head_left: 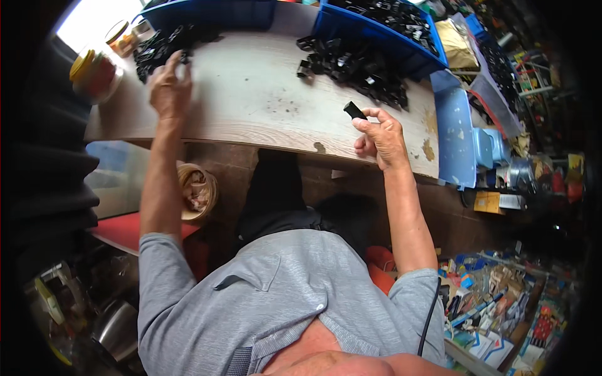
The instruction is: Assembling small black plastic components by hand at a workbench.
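In my right hand (384, 139), thumb and fingers pinch a small black rectangular plastic part (354, 111) above the table's front edge. It is tilted, its far end pointing up and left. My left hand (170, 91) reaches to the right edge of a pile of black plastic parts (153, 55) at the far left. Its index finger and thumb close around a small dark part (185, 58), hard to tell apart from the pile behind. Another heap of black plastic parts (364, 69) lies beyond my right hand, with some pieces spread toward the middle.
The pale, stained table (251, 88) spans between both heaps. Blue bins (382, 28) stand along its back. A yellow-lidded jar (94, 72) is at the left edge, a light blue plastic bin (456, 125) at the right. Below on the left stands a round bucket (210, 210).
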`<state>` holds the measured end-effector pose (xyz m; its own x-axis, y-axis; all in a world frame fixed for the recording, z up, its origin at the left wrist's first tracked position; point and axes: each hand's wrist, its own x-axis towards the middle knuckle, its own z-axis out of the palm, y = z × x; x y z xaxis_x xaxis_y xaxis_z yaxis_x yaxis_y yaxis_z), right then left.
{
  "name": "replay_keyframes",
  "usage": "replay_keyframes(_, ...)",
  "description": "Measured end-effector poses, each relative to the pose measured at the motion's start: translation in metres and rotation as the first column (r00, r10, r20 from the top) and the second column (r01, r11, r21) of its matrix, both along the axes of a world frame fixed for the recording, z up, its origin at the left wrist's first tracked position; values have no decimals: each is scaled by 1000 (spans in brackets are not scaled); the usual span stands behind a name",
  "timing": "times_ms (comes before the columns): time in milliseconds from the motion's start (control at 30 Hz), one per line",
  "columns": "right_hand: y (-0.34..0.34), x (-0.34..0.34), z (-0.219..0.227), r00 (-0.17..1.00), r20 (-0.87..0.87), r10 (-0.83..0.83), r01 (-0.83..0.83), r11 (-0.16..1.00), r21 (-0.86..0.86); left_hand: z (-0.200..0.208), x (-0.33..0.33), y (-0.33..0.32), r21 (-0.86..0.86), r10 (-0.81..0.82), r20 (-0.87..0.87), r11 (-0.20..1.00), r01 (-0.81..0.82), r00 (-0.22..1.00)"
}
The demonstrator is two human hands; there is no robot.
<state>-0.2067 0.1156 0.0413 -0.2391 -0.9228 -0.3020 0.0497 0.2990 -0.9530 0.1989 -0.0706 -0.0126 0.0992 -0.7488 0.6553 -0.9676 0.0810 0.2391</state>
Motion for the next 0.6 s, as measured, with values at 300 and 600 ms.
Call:
replay_keyframes(300,24,-108,9,758,13,-652,651,755,-73,-5,39,-30,207,31,109,977,-53,994)
replay_keyframes(600,-3,-88,7,912,-139,-386,380,922,-72,-6,32,-13,33,-146,83,989,144,986)
